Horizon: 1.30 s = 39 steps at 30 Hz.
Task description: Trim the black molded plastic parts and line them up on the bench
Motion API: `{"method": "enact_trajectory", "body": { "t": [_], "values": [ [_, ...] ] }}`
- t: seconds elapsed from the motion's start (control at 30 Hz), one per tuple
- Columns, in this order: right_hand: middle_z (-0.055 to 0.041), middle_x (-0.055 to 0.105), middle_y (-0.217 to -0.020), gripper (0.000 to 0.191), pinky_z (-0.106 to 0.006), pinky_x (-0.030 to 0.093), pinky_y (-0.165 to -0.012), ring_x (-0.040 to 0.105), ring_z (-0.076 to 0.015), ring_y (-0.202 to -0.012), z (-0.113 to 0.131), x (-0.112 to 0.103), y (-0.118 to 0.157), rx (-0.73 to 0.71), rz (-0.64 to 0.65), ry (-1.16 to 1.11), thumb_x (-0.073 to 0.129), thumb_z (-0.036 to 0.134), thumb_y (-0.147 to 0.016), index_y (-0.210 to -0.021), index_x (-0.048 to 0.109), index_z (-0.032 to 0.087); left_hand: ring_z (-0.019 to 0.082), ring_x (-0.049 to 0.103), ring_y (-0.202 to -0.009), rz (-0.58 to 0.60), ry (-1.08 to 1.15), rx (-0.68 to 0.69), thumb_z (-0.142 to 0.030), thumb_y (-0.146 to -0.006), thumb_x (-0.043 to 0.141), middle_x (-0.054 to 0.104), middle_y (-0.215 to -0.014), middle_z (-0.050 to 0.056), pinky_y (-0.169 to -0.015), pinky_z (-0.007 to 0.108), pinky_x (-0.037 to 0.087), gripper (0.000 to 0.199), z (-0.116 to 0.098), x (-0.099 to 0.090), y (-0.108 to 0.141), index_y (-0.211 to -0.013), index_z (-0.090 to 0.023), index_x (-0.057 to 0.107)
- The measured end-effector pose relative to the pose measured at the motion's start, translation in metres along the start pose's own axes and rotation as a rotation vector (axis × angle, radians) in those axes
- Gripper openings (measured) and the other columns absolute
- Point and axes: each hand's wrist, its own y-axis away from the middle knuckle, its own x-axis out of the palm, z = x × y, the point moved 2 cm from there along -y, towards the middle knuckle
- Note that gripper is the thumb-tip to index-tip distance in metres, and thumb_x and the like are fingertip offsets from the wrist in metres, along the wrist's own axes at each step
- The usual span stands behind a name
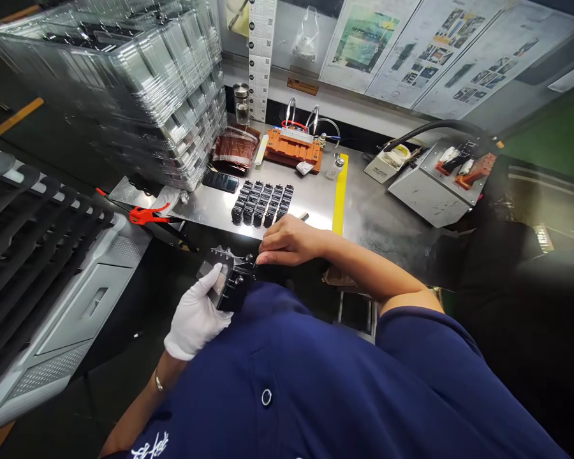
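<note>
My left hand (194,317), in a white glove, grips a black plastic housing (239,290) with small pegs and a clear or shiny flat face, held close to my body below the bench edge. My bare right hand (291,241) is closed in a pinch at the housing's right edge. What sits between its fingertips is too small to make out. A short dark rod end (304,217) shows just behind that hand; whether it is held or lies on the bench I cannot tell. Past my right hand, several small black parts (262,203) stand in rows on the metal bench.
Stacked clear plastic trays (172,95) rise at the left. An orange fixture (294,150) stands at the back, near a phone (220,181) and a glass jar (242,105). A red air gun (148,215) hangs left; a grey metal box (430,191) sits right of yellow tape (340,197).
</note>
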Motion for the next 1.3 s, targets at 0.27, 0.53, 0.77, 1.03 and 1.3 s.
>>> {"method": "enact_trajectory", "body": {
  "t": [0.27, 0.53, 0.77, 1.03, 1.3],
  "values": [
    [0.001, 0.054, -0.051, 0.063, -0.02, 0.035, -0.051, 0.043, -0.0056, -0.049, -0.012, 0.004, 0.012, 0.202, 0.386, -0.703, 0.058, 0.069, -0.087, -0.071, 0.074, 0.01, 0.014, 0.077, -0.068, 0.064, -0.03, 0.083, -0.017, -0.105, 0.035, 0.08, -0.075, 0.004, -0.069, 0.021, 0.063, 0.042, -0.007, 0.008, -0.004, -0.099, -0.016, 0.077],
    [0.001, 0.054, -0.065, 0.071, -0.021, 0.035, -0.053, 0.045, -0.0074, -0.06, -0.015, 0.048, 0.001, 0.598, -0.499, -0.733, 0.049, 0.076, -0.086, -0.078, 0.074, 0.011, 0.013, 0.078, -0.074, 0.315, 0.064, 0.393, -0.021, -0.108, 0.017, 0.081, -0.084, 0.005, -0.072, 0.017, 0.061, 0.061, -0.027, 0.003, -0.009, -0.108, -0.022, 0.078],
    [-0.0014, 0.061, -0.075, 0.058, -0.024, 0.043, -0.067, 0.052, -0.01, -0.071, 0.011, 0.066, -0.018, 0.56, -0.66, -0.778, 0.059, 0.069, -0.084, -0.08, 0.07, 0.013, 0.014, 0.078, -0.085, 0.414, -0.004, 0.406, -0.021, -0.107, 0.012, 0.082, -0.092, 0.003, -0.08, 0.023, 0.062, 0.061, -0.016, 0.002, -0.008, -0.13, -0.029, 0.068],
    [0.0023, 0.05, -0.066, 0.056, -0.024, 0.039, -0.059, 0.043, -0.0093, -0.062, 0.011, 0.097, -0.029, 0.604, -0.963, -0.742, 0.056, 0.072, -0.084, -0.074, 0.06, 0.017, 0.013, 0.077, -0.09, 0.414, 0.02, 0.329, -0.028, -0.108, 0.016, 0.081, -0.099, 0.003, -0.075, 0.019, 0.061, 0.056, -0.012, 0.001, -0.011, -0.131, -0.03, 0.067],
    [-0.0023, 0.062, -0.072, 0.058, -0.025, 0.046, -0.064, 0.054, -0.0109, -0.066, 0.005, 0.076, -0.007, 0.477, -0.754, -0.545, 0.046, 0.067, -0.094, -0.086, 0.069, 0.015, 0.017, 0.078, -0.076, 0.397, 0.017, 0.24, -0.031, -0.108, 0.02, 0.081, -0.086, 0.006, -0.061, 0.02, 0.062, 0.06, -0.013, -0.004, -0.008, -0.098, -0.022, 0.079]
  ]
}}
